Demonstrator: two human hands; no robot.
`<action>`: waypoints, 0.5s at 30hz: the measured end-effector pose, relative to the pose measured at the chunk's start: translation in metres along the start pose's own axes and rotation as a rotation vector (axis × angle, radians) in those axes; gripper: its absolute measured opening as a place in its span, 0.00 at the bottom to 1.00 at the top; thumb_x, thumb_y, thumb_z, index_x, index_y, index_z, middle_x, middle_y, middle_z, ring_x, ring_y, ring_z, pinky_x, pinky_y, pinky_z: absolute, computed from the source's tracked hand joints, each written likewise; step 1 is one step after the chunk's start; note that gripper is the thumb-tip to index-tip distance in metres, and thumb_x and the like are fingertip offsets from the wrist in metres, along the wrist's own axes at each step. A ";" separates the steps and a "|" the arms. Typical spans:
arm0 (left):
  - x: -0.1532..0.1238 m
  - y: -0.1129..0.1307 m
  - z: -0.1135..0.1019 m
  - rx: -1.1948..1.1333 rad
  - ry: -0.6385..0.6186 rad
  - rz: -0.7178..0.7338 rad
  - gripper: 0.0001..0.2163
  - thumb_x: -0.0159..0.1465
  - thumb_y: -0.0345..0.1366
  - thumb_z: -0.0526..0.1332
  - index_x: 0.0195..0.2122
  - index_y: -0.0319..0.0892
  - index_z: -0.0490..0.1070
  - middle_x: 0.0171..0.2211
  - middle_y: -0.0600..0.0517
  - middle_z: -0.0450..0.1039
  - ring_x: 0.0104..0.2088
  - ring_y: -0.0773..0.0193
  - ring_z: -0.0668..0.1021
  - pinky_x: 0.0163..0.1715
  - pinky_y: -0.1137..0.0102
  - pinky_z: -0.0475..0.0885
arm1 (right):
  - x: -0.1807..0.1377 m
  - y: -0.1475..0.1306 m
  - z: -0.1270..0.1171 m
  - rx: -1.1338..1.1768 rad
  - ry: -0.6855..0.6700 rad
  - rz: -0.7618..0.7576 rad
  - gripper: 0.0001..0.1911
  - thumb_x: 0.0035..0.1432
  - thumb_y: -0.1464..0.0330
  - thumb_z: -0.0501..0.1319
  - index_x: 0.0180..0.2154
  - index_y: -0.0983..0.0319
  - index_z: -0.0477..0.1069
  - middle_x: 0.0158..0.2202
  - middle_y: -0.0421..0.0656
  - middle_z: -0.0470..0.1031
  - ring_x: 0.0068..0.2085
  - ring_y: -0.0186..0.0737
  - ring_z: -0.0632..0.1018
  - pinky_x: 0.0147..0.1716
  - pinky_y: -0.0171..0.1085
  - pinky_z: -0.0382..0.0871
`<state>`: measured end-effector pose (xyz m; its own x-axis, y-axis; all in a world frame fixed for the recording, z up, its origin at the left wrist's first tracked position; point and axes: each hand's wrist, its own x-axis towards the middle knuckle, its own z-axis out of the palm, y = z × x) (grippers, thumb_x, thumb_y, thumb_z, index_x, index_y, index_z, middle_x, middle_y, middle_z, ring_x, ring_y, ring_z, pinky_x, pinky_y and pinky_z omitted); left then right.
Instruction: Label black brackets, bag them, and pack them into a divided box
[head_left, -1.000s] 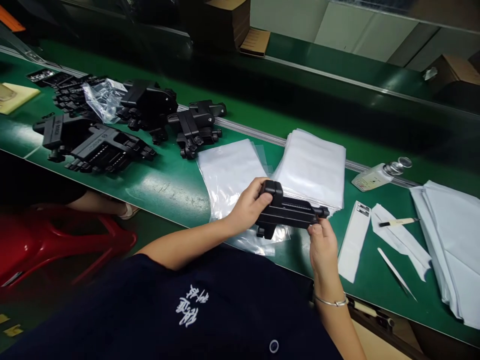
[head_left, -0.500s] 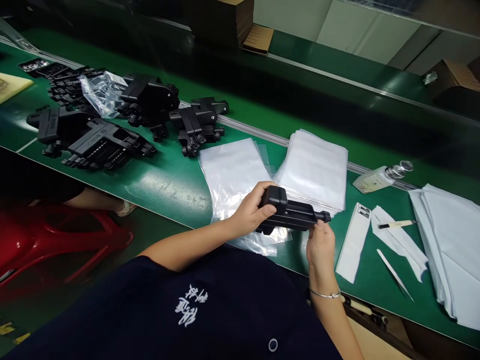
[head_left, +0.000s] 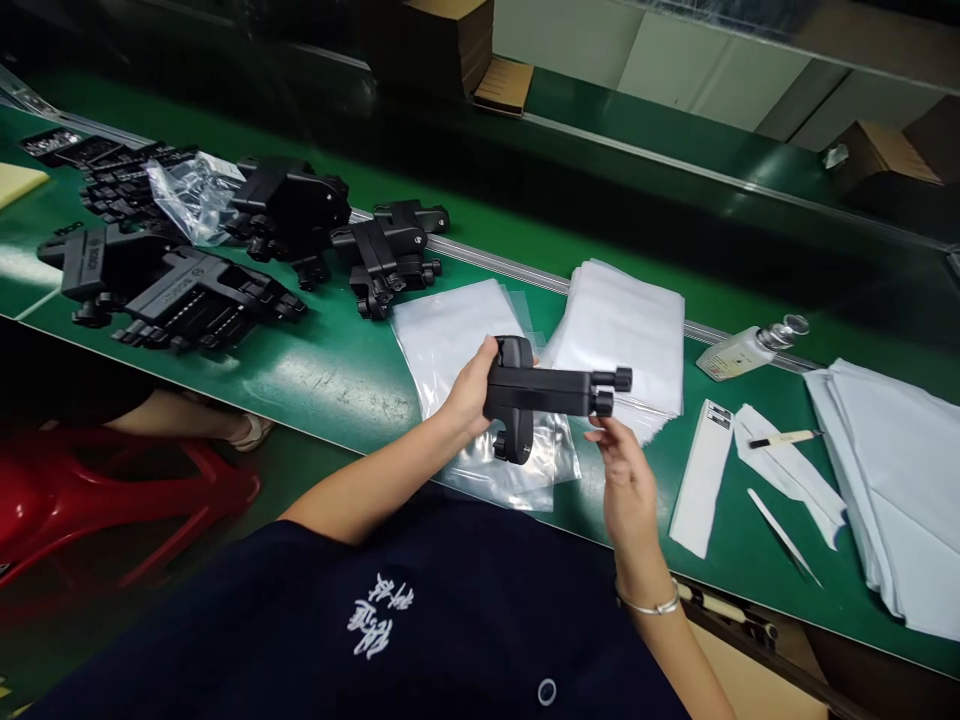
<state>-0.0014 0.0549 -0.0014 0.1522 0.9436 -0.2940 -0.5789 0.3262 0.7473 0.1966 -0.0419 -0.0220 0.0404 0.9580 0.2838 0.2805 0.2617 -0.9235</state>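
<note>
My left hand (head_left: pixel 471 388) is closed around one end of a black plastic clamp bracket (head_left: pixel 544 390), held above the bench. The bracket's long arm points right and ends in two small round knobs. Just below the lower knob is my right hand (head_left: pixel 628 478), its fingers apart and slightly curled. I cannot tell whether a fingertip touches the knob. Beneath the bracket lie clear plastic bags (head_left: pixel 457 320), partly hidden by it and my left hand. A thick stack of translucent white bags (head_left: pixel 626 325) sits behind, to the right.
Similar black brackets (head_left: pixel 195 285) are piled on the green bench (head_left: pixel 330 375) at left. To the right are a pump bottle (head_left: pixel 750 348), a white strip (head_left: pixel 701 480), a brush-like tool (head_left: pixel 784 438), tweezers (head_left: pixel 784 537) and white sheets (head_left: pixel 900 480). A red stool (head_left: pixel 135 490) stands below left.
The bracket has been turned in my left hand, so another side and both end knobs now show. My right hand has loosened from the knob, its fingers spreading slightly.
</note>
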 end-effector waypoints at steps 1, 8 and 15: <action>0.004 0.002 0.000 -0.058 0.042 -0.043 0.27 0.60 0.61 0.59 0.36 0.38 0.73 0.29 0.48 0.78 0.32 0.58 0.81 0.34 0.68 0.75 | -0.004 -0.005 0.003 -0.088 -0.068 -0.081 0.23 0.65 0.53 0.55 0.57 0.55 0.70 0.52 0.49 0.74 0.50 0.47 0.76 0.54 0.52 0.68; 0.008 0.001 0.008 -0.172 0.116 -0.105 0.23 0.65 0.58 0.56 0.35 0.41 0.74 0.27 0.51 0.79 0.29 0.59 0.81 0.32 0.66 0.77 | -0.015 -0.022 0.014 -0.133 -0.043 -0.221 0.20 0.62 0.63 0.61 0.56 0.49 0.71 0.52 0.46 0.75 0.53 0.50 0.76 0.61 0.62 0.58; -0.027 -0.009 0.025 0.269 -0.308 0.006 0.34 0.58 0.58 0.64 0.60 0.44 0.65 0.53 0.43 0.74 0.55 0.50 0.75 0.52 0.60 0.71 | 0.004 -0.004 -0.003 0.662 0.230 0.461 0.25 0.51 0.53 0.69 0.46 0.59 0.74 0.42 0.45 0.80 0.40 0.44 0.81 0.39 0.44 0.79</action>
<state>0.0194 0.0280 0.0147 0.4065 0.9047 -0.1276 -0.3560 0.2855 0.8898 0.1982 -0.0391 -0.0168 0.2275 0.9570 -0.1802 -0.4300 -0.0673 -0.9003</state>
